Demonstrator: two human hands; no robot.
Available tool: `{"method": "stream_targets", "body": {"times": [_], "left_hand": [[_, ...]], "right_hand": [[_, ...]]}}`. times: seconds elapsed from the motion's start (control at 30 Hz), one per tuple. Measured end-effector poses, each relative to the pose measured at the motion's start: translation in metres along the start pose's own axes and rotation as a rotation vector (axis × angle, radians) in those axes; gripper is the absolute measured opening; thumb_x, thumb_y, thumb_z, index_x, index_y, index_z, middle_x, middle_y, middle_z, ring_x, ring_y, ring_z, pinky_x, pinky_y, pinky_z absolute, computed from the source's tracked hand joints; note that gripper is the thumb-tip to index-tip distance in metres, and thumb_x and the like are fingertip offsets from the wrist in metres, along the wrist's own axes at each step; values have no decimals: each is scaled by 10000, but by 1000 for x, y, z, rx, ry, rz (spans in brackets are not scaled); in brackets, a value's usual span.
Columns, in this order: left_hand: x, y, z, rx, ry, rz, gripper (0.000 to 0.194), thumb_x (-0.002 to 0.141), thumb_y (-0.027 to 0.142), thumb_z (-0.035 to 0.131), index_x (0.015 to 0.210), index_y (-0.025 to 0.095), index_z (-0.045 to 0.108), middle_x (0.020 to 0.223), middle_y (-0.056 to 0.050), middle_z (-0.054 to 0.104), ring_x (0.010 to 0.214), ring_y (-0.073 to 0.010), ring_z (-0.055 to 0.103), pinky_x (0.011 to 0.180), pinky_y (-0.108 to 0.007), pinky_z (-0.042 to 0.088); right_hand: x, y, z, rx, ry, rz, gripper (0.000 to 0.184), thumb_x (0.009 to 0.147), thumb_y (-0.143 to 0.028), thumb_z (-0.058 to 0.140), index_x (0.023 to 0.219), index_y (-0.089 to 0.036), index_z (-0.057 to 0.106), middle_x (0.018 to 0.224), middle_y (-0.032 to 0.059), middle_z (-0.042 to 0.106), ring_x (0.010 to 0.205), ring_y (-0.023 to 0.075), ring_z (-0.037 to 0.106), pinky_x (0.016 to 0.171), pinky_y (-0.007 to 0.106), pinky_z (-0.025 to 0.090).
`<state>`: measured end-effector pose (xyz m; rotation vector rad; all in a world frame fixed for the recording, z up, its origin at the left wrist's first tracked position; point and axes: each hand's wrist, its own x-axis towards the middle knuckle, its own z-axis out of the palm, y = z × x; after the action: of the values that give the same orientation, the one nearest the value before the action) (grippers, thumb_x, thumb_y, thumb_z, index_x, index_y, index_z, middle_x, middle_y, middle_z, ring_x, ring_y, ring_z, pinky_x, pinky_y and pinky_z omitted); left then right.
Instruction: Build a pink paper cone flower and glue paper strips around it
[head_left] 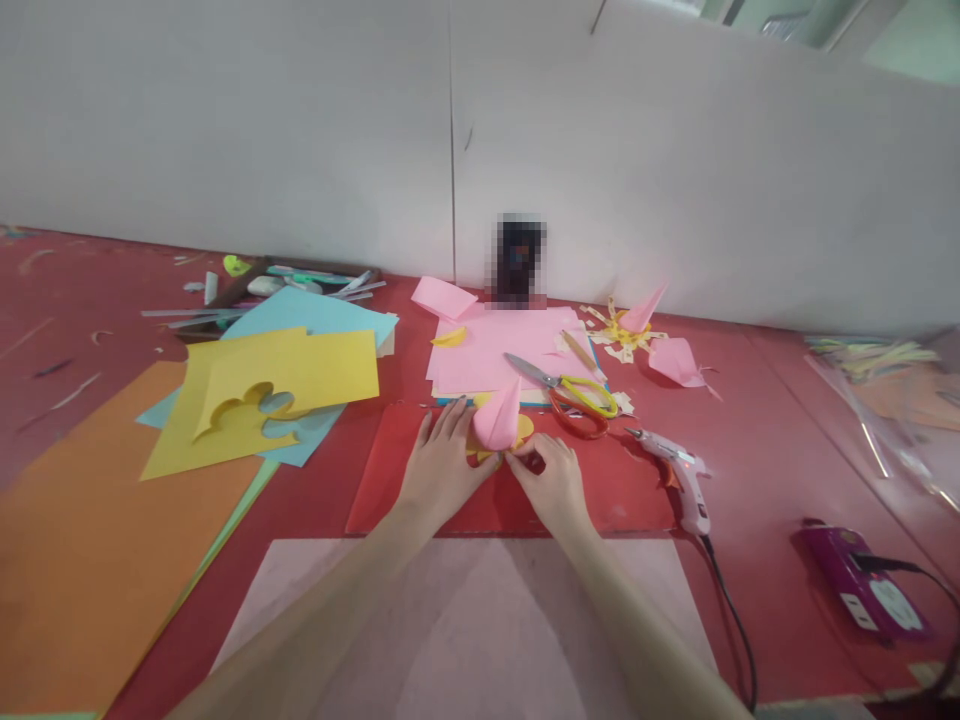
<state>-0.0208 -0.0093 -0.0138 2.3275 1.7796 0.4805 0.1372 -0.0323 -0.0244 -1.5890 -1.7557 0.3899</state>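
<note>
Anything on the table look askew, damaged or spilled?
No spill shows. On the left, the yellow paper has a curved gap and lies askew over blue paper; probably a cutting leftover, not damage. On the right, the glue gun lies on its side, light showing.

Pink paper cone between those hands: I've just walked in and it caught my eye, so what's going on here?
Someone is handling a pink paper cone set on yellow paper, over a red board. The left hand is at its left side, fingers extended, while the right hand appears to pinch the near edge of the yellow paper. Scissors lie just beyond, and a glue gun lies to the right, held by neither hand.
</note>
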Motion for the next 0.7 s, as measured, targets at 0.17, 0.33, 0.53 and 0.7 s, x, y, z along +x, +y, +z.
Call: {"method": "stream_targets", "body": {"times": [0.17,0.33,0.53,0.7], "left_hand": [[0,3,0,-3,10,-15,587,781,453,465,1281,156,385,1383,-100,388,1295,-237,308,1093,-448,179],[2,5,0,-7,18,-34,574,764,417,489,1268,159,397,1376,-97,400,1289,-232,320,1098,-441,166],[1,5,1,-1,36,-29,563,760,410,492,1261,167,402,1374,-99,403,1282,-229,331,1092,-440,175],[1,5,2,0,44,-30,569,760,421,491,1262,167,399,1367,-101,411,1280,-234,334,1095,-440,168]], "right_hand": [[1,-1,0,12,-10,20,156,766,-287,568,639,-201,539,634,-9,581,631,152,503,632,266,339],[0,-1,0,81,31,63,171,764,-284,575,631,-198,510,643,-15,574,637,145,507,634,259,347],[1,1,2,22,36,17,175,766,-276,545,615,-200,498,605,-16,544,607,140,494,629,263,357],[1,1,1,75,38,39,171,762,-273,544,618,-202,487,607,-17,536,602,135,491,610,252,372]]}}
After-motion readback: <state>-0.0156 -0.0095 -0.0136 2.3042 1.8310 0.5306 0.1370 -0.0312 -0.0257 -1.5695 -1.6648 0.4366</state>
